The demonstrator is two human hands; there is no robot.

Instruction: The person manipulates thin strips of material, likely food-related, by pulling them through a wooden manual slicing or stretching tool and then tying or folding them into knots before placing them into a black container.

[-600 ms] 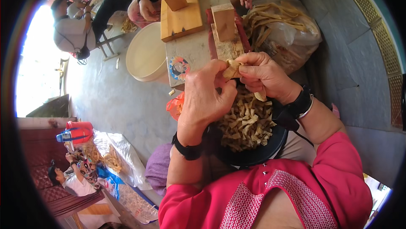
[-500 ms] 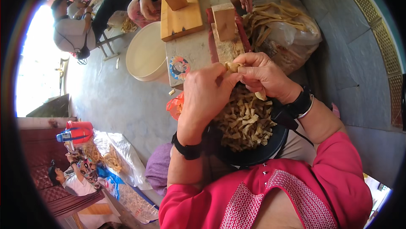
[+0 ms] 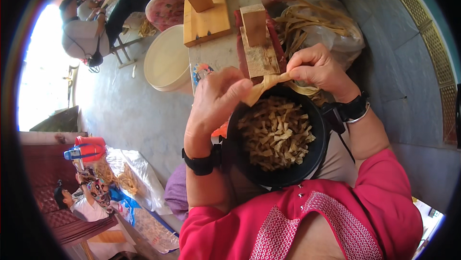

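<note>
A pale tan, flat dried strip [image 3: 270, 82] is stretched between my two hands, narrowed in the middle as if twisted or knotted. Closed round its left end are the thumb and fingers of my left hand [image 3: 216, 97]. My right hand [image 3: 318, 71] pinches the other side, and a loose tail hangs below it. Under the strip, between my forearms, sits a round black bowl [image 3: 321, 140] on my lap. Several short tan knotted pieces [image 3: 276, 137] are heaped inside it.
Just beyond stands a worn bench [image 3: 211, 55] bearing a wooden block with an upright post [image 3: 254, 25] and a larger wooden stand [image 3: 206, 19]. A pale round tub [image 3: 165, 58] is left of it. At right, a plastic bag [image 3: 331, 34] holds long strips. Another person [image 3: 84, 34] sits far left.
My hands have moved apart from a close pinch, drawing the strip out between them. The bowl shows more fully. Across the bench, the other person's hands have shifted and a long strip now hangs there.
</note>
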